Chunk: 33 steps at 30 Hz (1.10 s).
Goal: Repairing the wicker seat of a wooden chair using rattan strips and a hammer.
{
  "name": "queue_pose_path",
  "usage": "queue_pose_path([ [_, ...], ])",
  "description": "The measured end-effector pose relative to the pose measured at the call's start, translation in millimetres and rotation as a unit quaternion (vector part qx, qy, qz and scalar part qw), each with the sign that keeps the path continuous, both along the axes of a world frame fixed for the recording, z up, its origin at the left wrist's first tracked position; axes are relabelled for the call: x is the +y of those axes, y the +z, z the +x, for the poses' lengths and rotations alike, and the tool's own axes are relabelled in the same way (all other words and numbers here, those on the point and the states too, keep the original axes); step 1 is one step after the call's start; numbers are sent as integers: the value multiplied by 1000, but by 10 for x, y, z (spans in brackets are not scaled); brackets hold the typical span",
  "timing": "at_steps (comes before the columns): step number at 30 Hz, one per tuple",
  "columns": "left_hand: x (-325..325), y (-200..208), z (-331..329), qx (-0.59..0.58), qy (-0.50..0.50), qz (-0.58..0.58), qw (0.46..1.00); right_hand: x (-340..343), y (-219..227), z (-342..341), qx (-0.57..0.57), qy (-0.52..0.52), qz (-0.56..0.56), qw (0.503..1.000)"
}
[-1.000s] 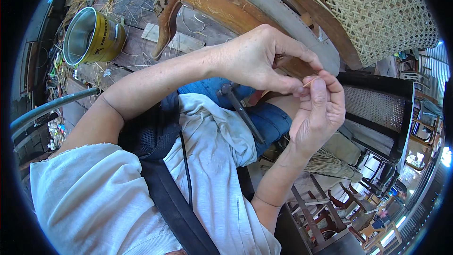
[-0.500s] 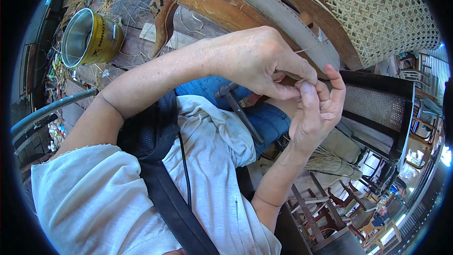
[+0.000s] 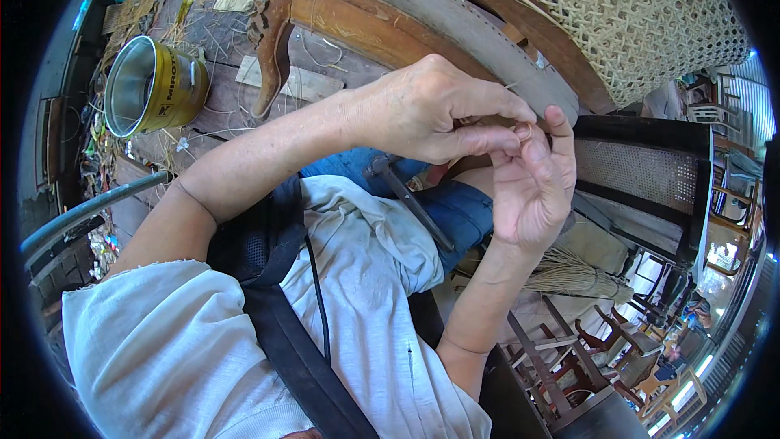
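- Our left hand [image 3: 422, 118] and right hand [image 3: 532, 195] are meeting above the lap, with the thumbs and fingers pinching what looks like a thin strand [image 3: 530, 132], mostly hidden between the fingertips.
- One of our right fingers is standing raised, apart from that pinch.
- Such a fine piece could be slipping away if either hand is easing its grip, since so little of it is showing.
- It could also be splitting if our fingers are bending it too sharply; we cannot tell its stiffness.
- A hammer [image 3: 418, 215] is resting across our jeans [image 3: 463, 215], and a shifting leg could be sending it down.
- A wooden chair frame [image 3: 357, 20] is lying beyond our hands, near a woven cane panel [image 3: 626, 28].
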State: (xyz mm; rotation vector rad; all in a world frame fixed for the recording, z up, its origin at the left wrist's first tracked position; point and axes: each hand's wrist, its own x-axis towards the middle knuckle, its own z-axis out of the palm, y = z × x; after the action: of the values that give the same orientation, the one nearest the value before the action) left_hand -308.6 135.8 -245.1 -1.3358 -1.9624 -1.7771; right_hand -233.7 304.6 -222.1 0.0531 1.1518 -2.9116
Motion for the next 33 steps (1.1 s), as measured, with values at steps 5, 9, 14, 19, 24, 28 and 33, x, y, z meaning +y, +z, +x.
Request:
queue_pose_path([
  [5,35,26,-16,-16,25,8,1000,-4,-5,-13,68,-138,295,943],
  [9,12,46,-98,26,37,-28,999,-41,70,-69,62,-158,434,885],
  [14,-34,15,-226,50,32,-63,996,48,73,-218,113,-117,507,847],
  [19,-24,145,-348,42,83,-94,991,38,136,-453,106,-95,509,849],
  [24,64,287,-439,65,220,-91,969,85,258,-846,176,-240,681,669],
  [28,139,205,-601,83,270,-48,958,171,339,-965,215,-218,769,561],
  [33,154,191,-659,62,252,-44,965,135,421,-975,227,-194,821,487],
])
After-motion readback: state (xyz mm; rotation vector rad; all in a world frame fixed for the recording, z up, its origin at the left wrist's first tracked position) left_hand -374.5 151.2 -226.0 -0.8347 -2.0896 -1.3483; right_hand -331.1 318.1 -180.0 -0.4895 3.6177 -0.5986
